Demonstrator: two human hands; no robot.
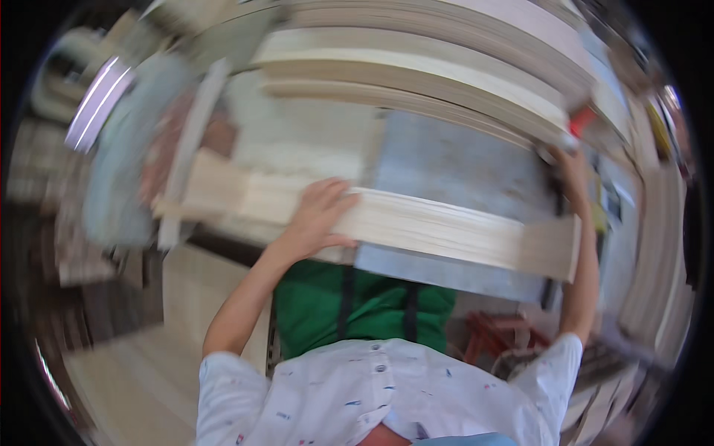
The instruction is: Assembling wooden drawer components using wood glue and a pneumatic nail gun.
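A long pale wooden piece (431, 227) with upright end boards lies across the worktop in front of me. My left hand (320, 212) grips it left of its middle, fingers over the top and thumb along the near edge. At the far right, my right hand (571, 167) is closed beside a blurred red and silver tool (580, 123). Its kind is too smeared to tell, and most of the fingers are hidden. My right forearm passes just beyond the piece's right end board.
Long pale boards (416, 70) are stacked along the back of the grey worktop (461, 160). More boards (658, 253) stand at the right. A red stand (502, 334) is below the worktop. At the left, another person (141, 156) shows, blurred, near a narrow board (193, 149).
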